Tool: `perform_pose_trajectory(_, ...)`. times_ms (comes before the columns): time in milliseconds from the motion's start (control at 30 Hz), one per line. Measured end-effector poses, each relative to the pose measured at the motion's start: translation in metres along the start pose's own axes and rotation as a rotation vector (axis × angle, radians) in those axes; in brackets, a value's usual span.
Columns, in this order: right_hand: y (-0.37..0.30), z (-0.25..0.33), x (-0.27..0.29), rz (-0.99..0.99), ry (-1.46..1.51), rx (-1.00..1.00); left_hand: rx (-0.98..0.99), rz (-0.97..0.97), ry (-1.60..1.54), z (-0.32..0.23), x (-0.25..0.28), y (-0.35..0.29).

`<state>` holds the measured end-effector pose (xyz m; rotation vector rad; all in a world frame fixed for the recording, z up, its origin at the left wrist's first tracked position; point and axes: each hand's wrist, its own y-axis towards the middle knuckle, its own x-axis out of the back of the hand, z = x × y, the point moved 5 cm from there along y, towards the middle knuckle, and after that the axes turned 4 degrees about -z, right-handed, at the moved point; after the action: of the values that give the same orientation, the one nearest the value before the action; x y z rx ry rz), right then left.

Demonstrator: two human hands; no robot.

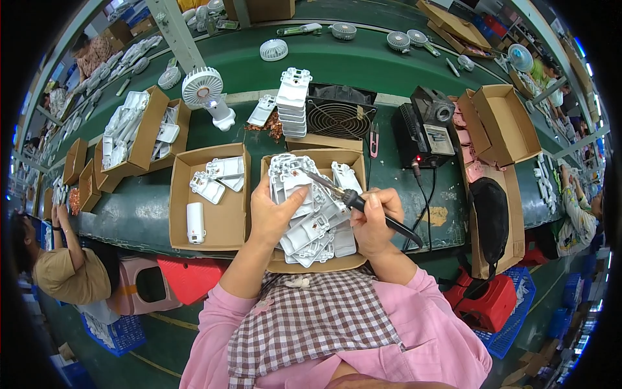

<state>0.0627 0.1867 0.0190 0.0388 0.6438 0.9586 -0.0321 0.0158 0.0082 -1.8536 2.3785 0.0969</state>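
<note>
While the left hand (pixel 269 212) pinches a white plastic shell (pixel 296 175) with its thumb on top, the right hand (pixel 379 223) has a soldering iron (pixel 353 200), its grip closed around the black handle much as one holds a pen. The left grip is closed on the shell too, though most of its fingers are hidden beneath. The iron slants up and to the left, its metal tip over the held shell; whether the two touch, I cannot tell.

The held shell is above a cardboard box (pixel 343 264) filled with a jumbled pile of similar white parts (pixel 308 233), directly in front of the person on the green table (pixel 447 227). Just left of it, a second carton (pixel 223 207) contains a few white shells (pixel 225 166) and a rounded white casing (pixel 195 222) near its front wall.

Behind the full box stands a stack of white shells (pixel 295 94), beside a black fan (pixel 337 120) with a round grille. A white handheld fan (pixel 203 87) stands upright farther left. To the right are a pink-handled cutter (pixel 374 144) and a black soldering station (pixel 408 137) with a lit red lamp. Beyond it, a black pouch (pixel 488 220) lies in a long carton (pixel 515 236).
</note>
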Motion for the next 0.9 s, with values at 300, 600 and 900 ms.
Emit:
perform_pose_trajectory(300,-0.002,0.004,0.003,0.05,0.078,0.124,-0.14,0.029,-0.061,-0.01,-0.011,-0.002)
perform_pose_trajectory(600,-0.003,0.005,0.003,0.036,0.031,0.136,-0.177,0.051,-0.023,-0.01,-0.01,-0.006)
perform_pose_trajectory(900,-0.003,0.002,0.0,0.011,-0.234,0.097,-0.169,-0.109,-0.001,-0.003,0.003,0.0)
